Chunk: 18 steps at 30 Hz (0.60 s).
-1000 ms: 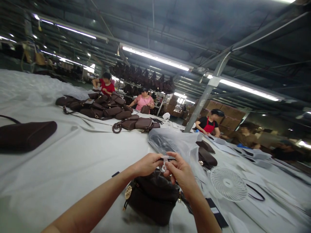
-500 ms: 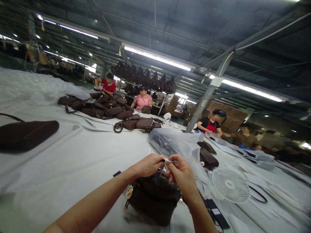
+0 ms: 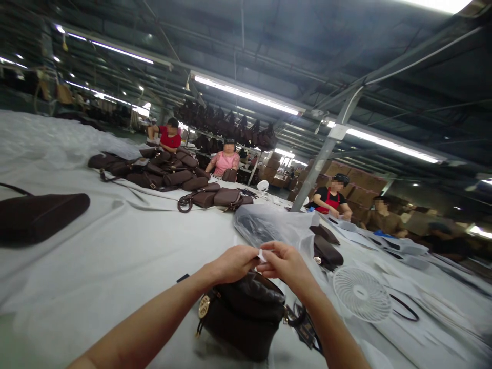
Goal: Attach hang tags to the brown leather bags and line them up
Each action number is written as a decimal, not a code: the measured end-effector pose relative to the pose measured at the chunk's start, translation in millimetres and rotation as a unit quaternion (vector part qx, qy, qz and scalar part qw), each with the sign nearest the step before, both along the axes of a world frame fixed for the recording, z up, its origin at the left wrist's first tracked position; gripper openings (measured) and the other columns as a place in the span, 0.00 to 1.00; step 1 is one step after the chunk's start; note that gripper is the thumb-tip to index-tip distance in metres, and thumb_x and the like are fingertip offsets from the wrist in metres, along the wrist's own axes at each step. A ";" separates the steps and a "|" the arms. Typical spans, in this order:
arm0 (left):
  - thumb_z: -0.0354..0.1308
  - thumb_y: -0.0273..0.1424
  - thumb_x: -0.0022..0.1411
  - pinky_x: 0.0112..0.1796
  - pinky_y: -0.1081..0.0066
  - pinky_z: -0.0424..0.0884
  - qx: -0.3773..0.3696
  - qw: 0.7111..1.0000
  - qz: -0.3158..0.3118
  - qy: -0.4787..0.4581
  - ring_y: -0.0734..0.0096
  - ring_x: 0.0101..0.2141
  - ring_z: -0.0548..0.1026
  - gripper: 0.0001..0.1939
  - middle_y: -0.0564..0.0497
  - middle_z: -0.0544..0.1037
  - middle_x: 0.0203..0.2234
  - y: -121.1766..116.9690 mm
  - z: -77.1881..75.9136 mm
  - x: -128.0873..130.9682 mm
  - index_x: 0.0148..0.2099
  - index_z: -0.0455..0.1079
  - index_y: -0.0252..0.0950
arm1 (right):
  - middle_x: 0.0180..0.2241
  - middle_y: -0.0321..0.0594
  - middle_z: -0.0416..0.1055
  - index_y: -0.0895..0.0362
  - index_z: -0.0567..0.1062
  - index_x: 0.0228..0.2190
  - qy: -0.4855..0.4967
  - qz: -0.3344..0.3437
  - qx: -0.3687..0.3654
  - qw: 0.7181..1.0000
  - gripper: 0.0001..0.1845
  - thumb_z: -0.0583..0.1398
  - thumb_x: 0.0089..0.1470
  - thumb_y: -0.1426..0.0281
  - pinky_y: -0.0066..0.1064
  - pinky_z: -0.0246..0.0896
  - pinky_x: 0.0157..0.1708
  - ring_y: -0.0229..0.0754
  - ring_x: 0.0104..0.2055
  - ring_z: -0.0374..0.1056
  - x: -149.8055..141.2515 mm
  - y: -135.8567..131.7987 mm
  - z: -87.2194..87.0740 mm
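The bag [image 3: 244,318] is dark brown, the fan [image 3: 362,293] white.

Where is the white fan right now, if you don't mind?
In the head view, the white fan is right of the right hand, beside a dark strap loop.

Workroom, seen from beside the table. Right: a round white fan [image 3: 361,293], a dark looped strap [image 3: 407,309] near it. Far left: a lone brown bag [image 3: 42,218]. Mid-table: a heap of brown bags [image 3: 169,171], with crumpled clear sheeting [image 3: 65,134] to its left. Beyond: a person in a pink apron [image 3: 224,163], below a row of hanging bags [image 3: 230,127]. Right rear: a slanting grey post [image 3: 319,164]; a person in a red apron [image 3: 331,199] before stacked cartons [image 3: 359,190].
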<state>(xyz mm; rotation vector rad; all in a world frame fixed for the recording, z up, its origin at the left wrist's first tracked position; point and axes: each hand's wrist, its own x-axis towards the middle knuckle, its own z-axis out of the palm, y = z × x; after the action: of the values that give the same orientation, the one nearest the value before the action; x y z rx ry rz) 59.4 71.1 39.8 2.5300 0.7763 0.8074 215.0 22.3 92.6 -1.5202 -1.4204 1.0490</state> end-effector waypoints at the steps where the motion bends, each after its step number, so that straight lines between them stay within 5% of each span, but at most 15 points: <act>1: 0.48 0.27 0.64 0.35 0.74 0.64 -0.008 1.000 -0.003 0.001 0.68 0.34 0.74 0.10 0.50 0.78 0.32 0.7 -0.1 -0.2 0.36 0.71 0.36 | 0.22 0.34 0.74 0.57 0.70 0.39 -0.047 0.013 0.000 0.999 0.10 0.57 0.53 0.70 0.27 0.71 0.24 0.40 0.25 0.75 -0.7 1.1 0.4; 4: 0.49 0.28 0.64 0.37 0.75 0.65 -0.036 0.999 -0.027 -0.012 0.68 0.36 0.74 0.10 0.51 0.79 0.34 4.1 -0.5 -1.4 0.38 0.71 0.37 | 0.20 0.34 0.72 0.56 0.71 0.35 -0.248 0.058 0.067 0.965 0.08 0.52 0.57 0.71 0.27 0.67 0.24 0.40 0.24 0.73 -5.6 -2.4 2.7; 6: 0.48 0.28 0.64 0.37 0.75 0.65 -0.064 0.997 -0.041 -0.034 0.69 0.36 0.73 0.10 0.52 0.78 0.33 7.5 -0.3 -2.7 0.38 0.71 0.36 | 0.23 0.37 0.73 0.55 0.71 0.31 -0.437 0.060 0.169 0.882 0.09 0.52 0.58 0.73 0.27 0.61 0.25 0.40 0.26 0.73 -10.8 -8.5 4.6; 9: 0.49 0.29 0.63 0.35 0.75 0.65 -0.115 0.990 -0.070 -0.053 0.70 0.33 0.71 0.09 0.53 0.76 0.30 11.8 2.1 -5.8 0.36 0.70 0.35 | 0.32 0.42 0.74 0.56 0.72 0.30 -0.643 0.050 0.274 0.714 0.10 0.53 0.56 0.78 0.29 0.49 0.21 0.42 0.28 0.72 -16.5 -14.2 7.2; 11: 0.49 0.31 0.63 0.33 0.75 0.64 -0.160 0.981 -0.106 -0.027 0.71 0.31 0.69 0.09 0.54 0.73 0.27 12.7 5.5 -8.3 0.33 0.68 0.34 | 0.32 0.42 0.73 0.56 0.72 0.30 -0.678 0.057 0.302 0.667 0.10 0.53 0.55 0.79 0.31 0.44 0.20 0.41 0.25 0.70 -15.0 -11.3 11.2; 14: 0.46 0.35 0.66 0.30 0.75 0.61 -0.210 0.968 -0.136 0.005 0.75 0.26 0.65 0.14 0.56 0.69 0.23 12.2 13.0 -11.6 0.30 0.64 0.35 | 0.29 0.43 0.73 0.57 0.70 0.29 -0.614 -0.003 0.339 0.713 0.09 0.52 0.57 0.76 0.30 0.48 0.22 0.41 0.26 0.70 -5.1 1.3 23.2; 18: 0.43 0.41 0.68 0.30 0.74 0.62 -0.222 0.964 -0.148 -0.005 0.73 0.26 0.65 0.18 0.55 0.69 0.24 12.9 22.5 -13.7 0.34 0.64 0.35 | 0.20 0.36 0.71 0.55 0.67 0.29 -0.370 -0.015 0.284 0.884 0.05 0.52 0.54 0.73 0.27 0.57 0.24 0.39 0.23 0.69 2.5 11.9 40.1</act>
<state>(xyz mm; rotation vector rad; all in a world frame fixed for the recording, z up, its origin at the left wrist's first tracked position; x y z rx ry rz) 45.7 84.1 62.3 2.1622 0.4890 0.4817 217.6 34.2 132.7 -1.5247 -1.9729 -0.0557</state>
